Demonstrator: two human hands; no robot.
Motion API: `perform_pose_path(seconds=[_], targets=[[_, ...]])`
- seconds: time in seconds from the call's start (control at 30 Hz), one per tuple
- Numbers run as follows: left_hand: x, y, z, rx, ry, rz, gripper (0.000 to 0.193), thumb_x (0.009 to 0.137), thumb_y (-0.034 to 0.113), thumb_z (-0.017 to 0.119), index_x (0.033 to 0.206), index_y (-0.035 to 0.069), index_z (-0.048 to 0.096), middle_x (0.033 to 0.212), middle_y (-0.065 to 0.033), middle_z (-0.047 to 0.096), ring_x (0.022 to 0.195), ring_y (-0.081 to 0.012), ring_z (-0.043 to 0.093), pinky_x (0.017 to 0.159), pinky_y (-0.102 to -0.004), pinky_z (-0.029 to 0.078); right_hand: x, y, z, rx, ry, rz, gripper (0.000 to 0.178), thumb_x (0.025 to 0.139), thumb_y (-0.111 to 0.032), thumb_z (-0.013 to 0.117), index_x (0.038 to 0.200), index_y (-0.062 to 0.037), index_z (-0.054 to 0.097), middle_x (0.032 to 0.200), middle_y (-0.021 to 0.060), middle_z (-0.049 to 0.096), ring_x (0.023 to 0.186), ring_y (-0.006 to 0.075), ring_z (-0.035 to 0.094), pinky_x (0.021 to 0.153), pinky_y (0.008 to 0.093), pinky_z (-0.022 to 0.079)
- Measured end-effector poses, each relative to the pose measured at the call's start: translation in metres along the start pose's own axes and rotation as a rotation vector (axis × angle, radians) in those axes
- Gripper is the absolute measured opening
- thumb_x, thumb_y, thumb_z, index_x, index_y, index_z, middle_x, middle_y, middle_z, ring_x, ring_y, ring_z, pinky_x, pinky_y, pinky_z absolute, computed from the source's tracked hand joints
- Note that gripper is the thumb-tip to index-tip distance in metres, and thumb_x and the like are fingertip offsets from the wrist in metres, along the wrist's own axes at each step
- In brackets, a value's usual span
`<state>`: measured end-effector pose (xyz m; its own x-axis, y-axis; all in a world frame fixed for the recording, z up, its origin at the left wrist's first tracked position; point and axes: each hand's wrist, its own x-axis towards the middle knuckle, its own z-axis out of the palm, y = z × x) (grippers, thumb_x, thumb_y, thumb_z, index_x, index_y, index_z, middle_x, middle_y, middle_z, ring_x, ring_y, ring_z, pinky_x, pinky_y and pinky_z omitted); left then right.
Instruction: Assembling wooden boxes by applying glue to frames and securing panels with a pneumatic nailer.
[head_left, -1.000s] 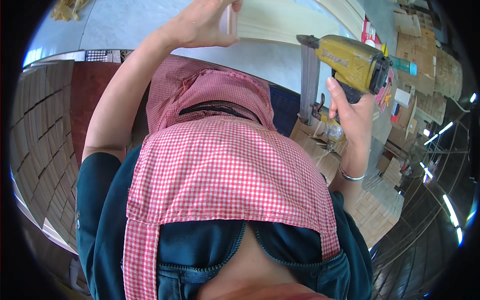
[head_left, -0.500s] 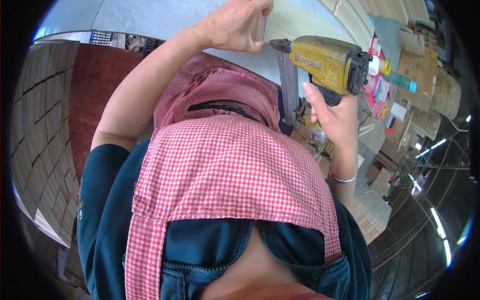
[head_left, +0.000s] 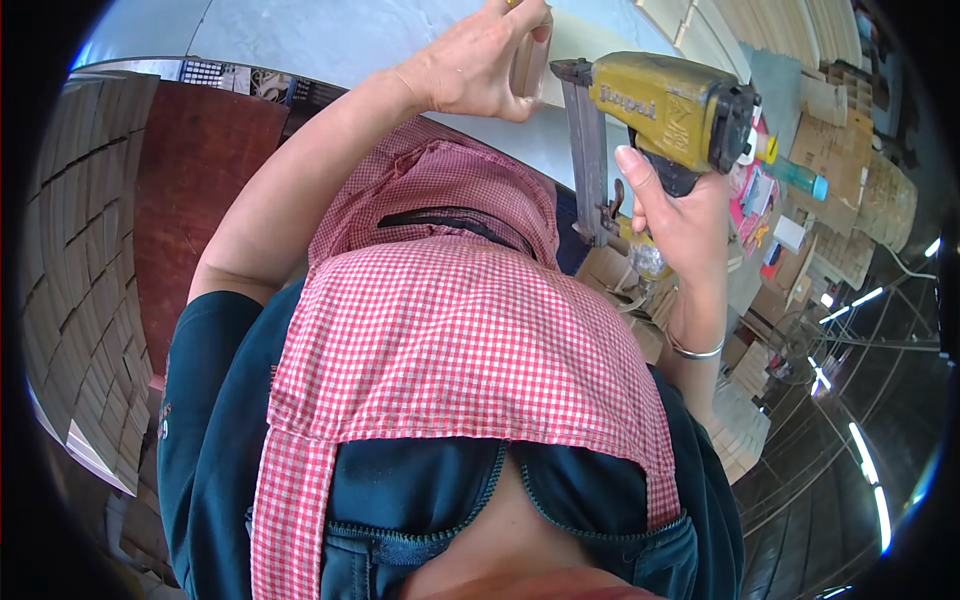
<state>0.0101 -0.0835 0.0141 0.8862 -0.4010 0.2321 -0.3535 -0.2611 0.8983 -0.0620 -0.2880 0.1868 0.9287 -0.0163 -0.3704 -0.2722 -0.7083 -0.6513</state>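
My left hand point(head_left: 480, 65) is closed round a narrow wooden piece point(head_left: 529, 68) at the top middle, thumb on the near side and fingers on the far side. The piece stands against a pale board point(head_left: 585, 75) on the worktop; its far end is out of the picture. My right hand point(head_left: 685, 225) grips the handle of a yellow pneumatic nail gun point(head_left: 665, 105) with a long grey magazine. The gun's dark nose lies just right of the wooden piece, with a small gap between them. My right fingers are partly hidden behind the handle.
The light blue-grey worktop point(head_left: 300, 40) spans the far side. Several light wooden strips point(head_left: 790, 30) lie at the far right. Stacked boards point(head_left: 75, 260) and a reddish-brown panel point(head_left: 205, 200) stand on the left. Cardboard boxes point(head_left: 835, 150) are farther right.
The nail gun has moved slightly right, its nose now farther from my left thumb. My left hand has shifted a little right and nearer with the wooden piece.
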Motion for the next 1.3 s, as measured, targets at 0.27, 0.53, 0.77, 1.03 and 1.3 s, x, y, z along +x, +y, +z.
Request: perform_pose_path(seconds=[0.27,0.53,0.77,1.03,1.3], targets=[[-0.003,0.000,0.001,-0.118,-0.019,-0.051,0.057,0.069,0.020,0.079,0.109,0.004,0.042,0.121,-0.0227,0.047,0.136,-0.0507,0.036,0.109,-0.0593,0.040,0.017,0.002,-0.004,-0.145,-0.035,-0.147,0.021,0.089,-0.016,0.078,0.096,0.0034,0.072,0.063,0.0030,0.064,0.043,0.0114,0.051,0.042,0.0260,0.039],[-0.031,-0.008,0.018,-0.080,0.280,-0.024,0.059,0.079,0.038,0.083,0.111,0.007,0.044,0.154,-0.0248,0.032,0.147,-0.0477,0.026,0.113,-0.0625,0.035,0.040,-0.018,-0.021,-0.194,-0.105,-0.204,0.023,0.089,-0.018,0.078,0.095,0.0036,0.071,0.059,0.0032,0.061,0.043,0.0118,0.050,0.042,0.0271,0.041],[-0.037,-0.008,0.032,0.199,0.399,-0.137,0.062,0.071,0.044,0.090,0.101,0.007,0.051,0.161,-0.0201,0.030,0.141,-0.0436,0.039,0.109,-0.0551,0.045,0.066,-0.026,-0.026,-0.210,-0.085,-0.093,0.026,0.090,-0.022,0.078,0.095,0.0028,0.071,0.057,0.0028,0.059,0.043,0.0119,0.049,0.042,0.0257,0.040],[-0.038,-0.008,0.030,0.220,0.379,-0.122,0.064,0.070,0.044,0.090,0.102,0.007,0.049,0.156,-0.0243,0.032,0.140,-0.0468,0.039,0.112,-0.0526,0.043,0.070,-0.026,-0.026,-0.196,-0.081,-0.069,0.028,0.090,-0.024,0.078,0.094,0.0026,0.071,0.057,0.0029,0.059,0.042,0.0118,0.049,0.041,0.0240,0.039],[-0.037,-0.007,0.029,0.230,0.371,-0.124,0.063,0.069,0.044,0.090,0.100,0.008,0.050,0.154,-0.0230,0.036,0.141,-0.0443,0.039,0.114,-0.0530,0.041,0.074,-0.021,-0.033,-0.131,-0.107,-0.036,0.027,0.090,-0.023,0.078,0.092,0.0026,0.070,0.058,0.0016,0.058,0.042,0.0091,0.048,0.040,0.0229,0.040]])
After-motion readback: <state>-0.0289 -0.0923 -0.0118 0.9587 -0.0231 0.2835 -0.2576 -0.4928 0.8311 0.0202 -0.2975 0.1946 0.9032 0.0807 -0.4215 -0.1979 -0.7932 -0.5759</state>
